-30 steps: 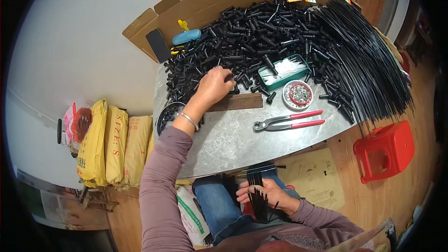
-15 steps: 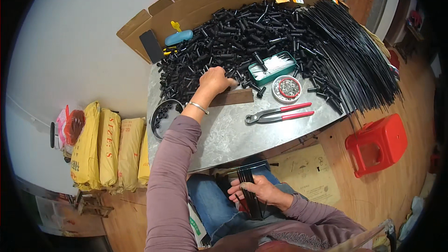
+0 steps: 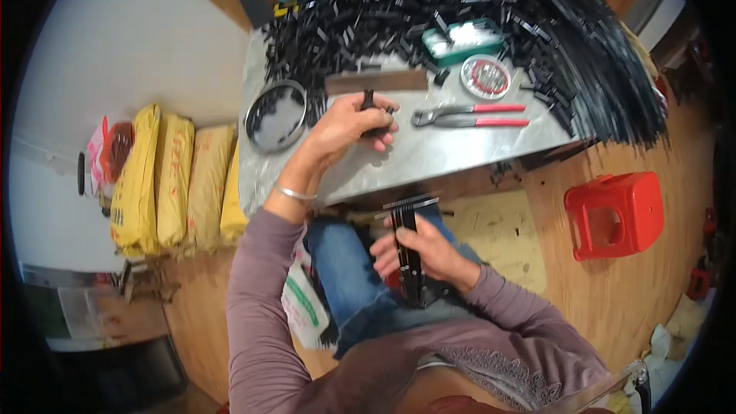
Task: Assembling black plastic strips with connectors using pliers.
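Observation:
My left hand [image 3: 354,124] is over the near part of the grey table, closed on black tube-shaped pieces [image 3: 369,100]; fingers hide part of them. Above my lap, my right hand [image 3: 429,249] grips a bundle of slim black rods [image 3: 410,261] held upright, with shiny metal bits at its upper end. Just beyond my left hand lies a brown bar [image 3: 376,81]. Pincers with red handles [image 3: 471,116] rest to its right. A round tray [image 3: 253,119] with small black parts is to its left.
A large heap of black tube pieces [image 3: 399,11] covers the back of the table [image 3: 345,176]. Long black rods [image 3: 606,54] overhang its right side. A green box [image 3: 460,50] of white sticks and a white tub [image 3: 485,78] stand in front. A red stool [image 3: 617,215] is on the floor.
My left hand has come back from the heap's edge toward me with black tube pieces in it. My right hand still grips the rods. The view has tilted lower.

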A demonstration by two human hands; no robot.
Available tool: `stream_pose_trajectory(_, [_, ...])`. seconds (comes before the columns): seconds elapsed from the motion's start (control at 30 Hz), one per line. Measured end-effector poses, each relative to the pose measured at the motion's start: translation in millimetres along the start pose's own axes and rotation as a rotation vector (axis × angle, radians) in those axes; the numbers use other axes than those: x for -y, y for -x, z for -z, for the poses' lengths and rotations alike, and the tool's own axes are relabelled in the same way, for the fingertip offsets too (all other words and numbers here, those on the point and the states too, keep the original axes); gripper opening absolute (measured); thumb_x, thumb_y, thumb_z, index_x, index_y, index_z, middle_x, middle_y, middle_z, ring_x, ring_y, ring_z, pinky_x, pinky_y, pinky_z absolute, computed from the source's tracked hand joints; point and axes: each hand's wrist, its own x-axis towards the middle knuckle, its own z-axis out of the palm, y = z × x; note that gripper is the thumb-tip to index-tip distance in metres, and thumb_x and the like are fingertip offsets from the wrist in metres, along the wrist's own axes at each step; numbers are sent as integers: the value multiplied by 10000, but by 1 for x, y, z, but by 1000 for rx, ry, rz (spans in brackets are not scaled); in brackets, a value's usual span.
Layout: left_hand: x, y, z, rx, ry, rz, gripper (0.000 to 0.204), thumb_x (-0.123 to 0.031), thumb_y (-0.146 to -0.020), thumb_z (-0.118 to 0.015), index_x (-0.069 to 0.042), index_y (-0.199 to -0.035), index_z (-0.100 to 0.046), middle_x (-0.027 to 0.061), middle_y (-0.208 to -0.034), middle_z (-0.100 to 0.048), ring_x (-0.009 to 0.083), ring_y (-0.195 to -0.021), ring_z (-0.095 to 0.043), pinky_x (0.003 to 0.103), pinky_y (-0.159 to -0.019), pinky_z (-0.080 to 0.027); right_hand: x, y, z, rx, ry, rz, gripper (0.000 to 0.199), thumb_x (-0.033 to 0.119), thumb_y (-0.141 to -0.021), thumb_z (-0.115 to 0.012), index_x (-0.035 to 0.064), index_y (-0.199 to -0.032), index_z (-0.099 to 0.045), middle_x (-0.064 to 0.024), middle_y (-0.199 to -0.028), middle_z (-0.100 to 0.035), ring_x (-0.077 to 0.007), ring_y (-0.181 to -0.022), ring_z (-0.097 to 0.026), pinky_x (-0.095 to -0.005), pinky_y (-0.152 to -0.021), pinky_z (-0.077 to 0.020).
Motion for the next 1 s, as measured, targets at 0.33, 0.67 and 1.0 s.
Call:
stream_pose_trajectory(0.33, [133, 151, -25, -300, 834, -155, 208, -189, -904, -631, -64, -1050, -553, 57, -930, -597, 203, -893, -627, 340, -757, -548, -21, -1, -47, 5, 126, -82, 351, 227, -994, -455, 38, -1280, -382, -191, -915, -617, -300, -797, -674, -378, -714, -569])
stream_pose_trajectory(0.67, [135, 171, -45, -239, 966, -197, 215, -191, -879, -670, -70, -1035, -584, 19, -881, -602, 158, -842, -608, 302, -771, -503, -42, 13, -58, -53, 248, -11, 287, 213, -991, -475, 20, -1200, -442, -120, -849, -620, -212, -700, -670, -299, -647, -561])
stream_pose_trajectory(1.0, [124, 158, -55, -252, 866, -205, 240, -193, -885, -661, -75, -1076, -576, 32, -881, -609, 186, -873, -601, 323, -791, -492, -32, 21, -61, -111, 252, 28, 217, 176, -984, -472, 15, -1129, -474, -98, -834, -613, -172, -693, -640, -283, -638, -545])
